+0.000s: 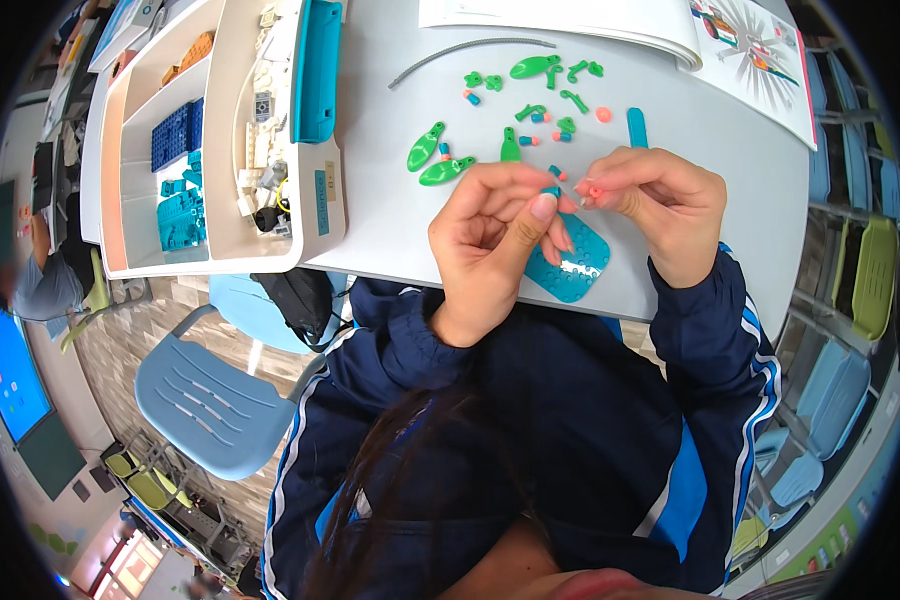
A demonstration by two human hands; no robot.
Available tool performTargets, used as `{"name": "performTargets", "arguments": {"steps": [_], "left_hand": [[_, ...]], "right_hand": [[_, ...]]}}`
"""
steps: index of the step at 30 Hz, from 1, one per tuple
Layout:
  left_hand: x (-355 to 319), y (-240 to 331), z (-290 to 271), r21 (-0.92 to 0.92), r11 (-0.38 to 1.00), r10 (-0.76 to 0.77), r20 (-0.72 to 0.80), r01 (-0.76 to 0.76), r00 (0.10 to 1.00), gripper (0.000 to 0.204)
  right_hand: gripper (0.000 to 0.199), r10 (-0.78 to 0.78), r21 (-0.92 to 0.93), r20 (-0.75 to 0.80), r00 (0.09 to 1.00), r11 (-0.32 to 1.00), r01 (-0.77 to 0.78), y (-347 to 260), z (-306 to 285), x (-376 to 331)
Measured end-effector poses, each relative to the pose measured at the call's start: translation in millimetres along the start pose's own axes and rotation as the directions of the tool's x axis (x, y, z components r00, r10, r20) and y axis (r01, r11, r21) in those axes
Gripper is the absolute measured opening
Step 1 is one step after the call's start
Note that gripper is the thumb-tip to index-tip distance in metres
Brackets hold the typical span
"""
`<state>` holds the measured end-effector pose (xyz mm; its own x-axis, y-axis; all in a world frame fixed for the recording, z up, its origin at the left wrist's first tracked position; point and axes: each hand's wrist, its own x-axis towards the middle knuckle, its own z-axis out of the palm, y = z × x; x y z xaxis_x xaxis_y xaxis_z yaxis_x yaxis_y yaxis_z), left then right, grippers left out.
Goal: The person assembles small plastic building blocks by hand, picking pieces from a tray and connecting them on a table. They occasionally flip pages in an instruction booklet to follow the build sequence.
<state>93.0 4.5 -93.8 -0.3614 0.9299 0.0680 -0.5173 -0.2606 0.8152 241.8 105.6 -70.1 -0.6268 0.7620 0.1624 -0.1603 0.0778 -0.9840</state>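
A small pink piece (595,191) is pinched between the fingers of the right hand (675,200), wrist bent inward. Facing it, the left hand (485,245), fingers curled, grips a small blue piece (551,190) above the surface (380,205).

Here's a tiny coral-pink piece (595,191), pinched aloft, partly covered, above and right of the frame's centre; just to its left, a small teal piece (550,191), mostly hidden, gripped too, the two apart!
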Motion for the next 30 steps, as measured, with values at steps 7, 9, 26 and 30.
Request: {"name": "performTargets", "arguments": {"steps": [7, 9, 26, 30], "left_hand": [[-3.0, -5.2, -4.7, 0.113, 0.992, 0.051, 0.071, -0.059, 0.996, 0.013], [-2.9, -1.9, -2.9, 0.179, 0.983, 0.036, 0.07, -0.048, 0.997, 0.013], [-4.2, 0.3, -3.3, 0.222, 0.973, 0.044, 0.083, -0.062, 0.996, 0.013], [-3.2, -1.1, -5.1, 0.21, 0.974, 0.063, 0.096, -0.082, 0.993, 0.013]], "right_hand": [[0.012, 0.012, 0.081, 0.048, 0.999, 0.997, -0.016, 2.7, 1.7, -1.2], [0.014, -0.007, 0.067, 0.058, 0.998, 0.998, 0.003, 4.5, 0.4, -1.1], [0.02, -0.079, 0.0, 0.132, 0.988, 0.997, 0.079, 6.7, -2.6, 1.4], [0.02, -0.068, 0.009, 0.134, 0.989, 0.998, 0.067, 6.7, -2.5, 1.2]]}}
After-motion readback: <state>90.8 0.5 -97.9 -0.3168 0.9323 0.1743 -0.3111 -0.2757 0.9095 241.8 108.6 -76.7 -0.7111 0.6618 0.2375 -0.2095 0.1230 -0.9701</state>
